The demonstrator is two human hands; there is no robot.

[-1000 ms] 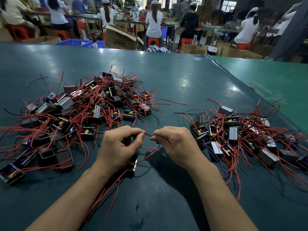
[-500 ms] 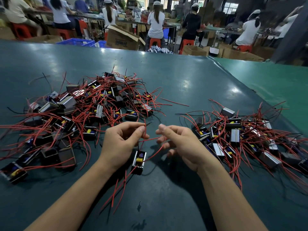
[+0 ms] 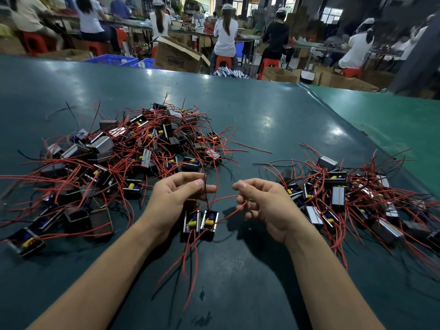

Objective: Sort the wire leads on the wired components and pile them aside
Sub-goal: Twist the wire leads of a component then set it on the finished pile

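Two wired components [image 3: 200, 223] sit side by side mid-worktop [image 3: 262, 115], just below the left hand [image 3: 175, 201], pinching a black lead [image 3: 206, 198]; the right hand [image 3: 264, 206] grips a red lead [image 3: 228, 216], between two piles.

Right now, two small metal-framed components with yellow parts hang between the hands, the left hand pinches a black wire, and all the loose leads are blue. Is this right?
One point is wrong: the head view shows the loose leads are mostly red, with a few black. The two small metal-framed components do hang between the hands, and the left hand pinches a black wire.
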